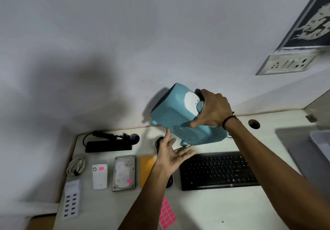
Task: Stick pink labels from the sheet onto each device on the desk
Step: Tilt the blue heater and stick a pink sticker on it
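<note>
One blue heater [180,120], a boxy device with a perforated side grille, a white top panel and a dial, is lifted clear of the desk [205,210] and tilted toward the wall. The right hand [212,111] grasps it from the top, fingers wrapped over the dial end and the thumb pressed against the grille. The left hand [172,155] is spread open with straight fingers just below the heater's lower edge, its fingertips close to one of the small blue feet; whether they touch cannot be told. One sheet of pink labels [167,215] lies flat on the desk near the front edge, partly hidden by the left forearm. Two pink labels are already stuck on: one on the white adapter [99,176], one on the hard drive [124,173] just beside it. To the right of the drive lies one yellow-orange rectangular item [146,169]. One white multi-port USB charger [71,201] sits at the left front with ten ports showing in two columns, and one coiled white cable [75,166] lies behind it. One black power strip [109,146] rests along the back of the desk. One black keyboard [217,170] sits under the right forearm. No pink label shows on the heater's visible faces.
</note>
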A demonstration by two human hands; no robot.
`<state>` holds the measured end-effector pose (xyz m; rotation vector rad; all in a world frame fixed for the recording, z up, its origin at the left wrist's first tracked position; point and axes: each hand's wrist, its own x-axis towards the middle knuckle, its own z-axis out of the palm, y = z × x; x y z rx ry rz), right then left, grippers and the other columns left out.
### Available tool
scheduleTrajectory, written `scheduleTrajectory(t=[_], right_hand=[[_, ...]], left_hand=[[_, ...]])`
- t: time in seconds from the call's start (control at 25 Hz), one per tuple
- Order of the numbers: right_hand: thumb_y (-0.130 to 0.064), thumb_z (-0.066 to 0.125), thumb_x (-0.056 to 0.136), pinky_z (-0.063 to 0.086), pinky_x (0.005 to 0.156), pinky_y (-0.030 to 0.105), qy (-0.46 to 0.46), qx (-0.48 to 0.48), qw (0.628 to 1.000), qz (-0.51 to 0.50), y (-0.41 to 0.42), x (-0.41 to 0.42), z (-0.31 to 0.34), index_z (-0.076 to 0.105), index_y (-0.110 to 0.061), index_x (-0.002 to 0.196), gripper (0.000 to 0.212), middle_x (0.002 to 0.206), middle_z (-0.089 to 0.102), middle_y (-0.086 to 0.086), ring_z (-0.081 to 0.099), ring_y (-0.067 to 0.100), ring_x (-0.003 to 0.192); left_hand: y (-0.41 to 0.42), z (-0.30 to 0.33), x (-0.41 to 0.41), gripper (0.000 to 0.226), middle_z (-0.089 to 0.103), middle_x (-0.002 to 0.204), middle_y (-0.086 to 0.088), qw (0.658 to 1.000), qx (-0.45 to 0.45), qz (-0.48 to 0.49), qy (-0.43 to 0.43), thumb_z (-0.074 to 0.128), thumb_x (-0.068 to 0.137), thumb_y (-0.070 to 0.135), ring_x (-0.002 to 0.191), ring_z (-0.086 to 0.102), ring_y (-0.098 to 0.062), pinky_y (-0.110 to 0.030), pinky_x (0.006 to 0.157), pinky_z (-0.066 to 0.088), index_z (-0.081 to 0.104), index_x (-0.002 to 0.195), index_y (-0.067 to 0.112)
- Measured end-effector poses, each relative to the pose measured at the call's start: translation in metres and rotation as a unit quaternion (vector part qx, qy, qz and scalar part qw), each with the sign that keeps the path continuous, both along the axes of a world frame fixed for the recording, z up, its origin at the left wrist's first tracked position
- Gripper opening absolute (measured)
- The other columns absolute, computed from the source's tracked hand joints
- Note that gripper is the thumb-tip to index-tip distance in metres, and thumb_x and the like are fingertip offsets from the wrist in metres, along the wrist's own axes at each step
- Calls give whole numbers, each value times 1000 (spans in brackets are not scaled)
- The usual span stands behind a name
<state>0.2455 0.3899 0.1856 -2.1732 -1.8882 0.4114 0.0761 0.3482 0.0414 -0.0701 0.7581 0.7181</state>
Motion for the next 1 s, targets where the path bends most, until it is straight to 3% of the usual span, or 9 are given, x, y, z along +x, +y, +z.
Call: scheduleTrajectory(t=[0.12, 0.24, 0.4, 0.56, 0.84, 1.0], right_hand=[[-66, 84, 28, 56, 79, 38, -63, -58, 994, 60, 22, 5, -16, 43, -29, 130, 116, 104, 67, -2, 64, 27, 91], [-51, 87, 29, 54, 73, 38, -119, -102, 983, 98, 40, 11, -32, 41, -27, 129, 112, 103, 64, -1, 62, 27, 89], [-47, 88, 28, 52, 67, 35, -154, -144, 970, 123, 60, 20, -51, 44, -25, 123, 107, 93, 59, -3, 60, 25, 83], [-44, 90, 32, 44, 64, 32, -188, -146, 961, 143, 71, 24, -62, 43, -23, 121, 102, 86, 52, -6, 53, 22, 77], [-44, 90, 29, 50, 67, 33, -152, -200, 950, 188, 76, 25, -90, 45, -20, 122, 106, 103, 64, 0, 61, 23, 86], [-66, 88, 33, 52, 76, 35, -94, -196, 959, 181, 75, 24, -89, 43, -18, 124, 112, 99, 55, -5, 58, 22, 90]], left_hand=[[9, 0, 32, 94, 35, 151, -33, 999, -23, -4, -35, 74, 79, 63, 120, 54, -57, -67, 91, 52, 38, 153, 17], [12, -7, 53, 84, 38, 153, -30, 998, -44, 18, -52, 60, 90, 63, 125, 50, -58, -69, 94, 49, 36, 153, 12], [24, -21, 67, 71, 44, 155, -19, 998, -41, 0, -44, 44, 100, 59, 131, 48, -56, -68, 86, 54, 45, 148, 7], [33, -30, 77, 69, 40, 158, -15, 998, -54, -1, -30, 35, 103, 58, 132, 47, -57, -67, 84, 54, 40, 152, 10], [23, -49, 79, 67, 40, 157, -15, 997, -74, 9, -20, 34, 103, 58, 132, 47, -56, -69, 80, 55, 33, 154, 15], [24, -50, 68, 65, 51, 149, -14, 998, -58, -4, 25, 35, 103, 57, 127, 56, -49, -67, 79, 57, 39, 151, 13]])
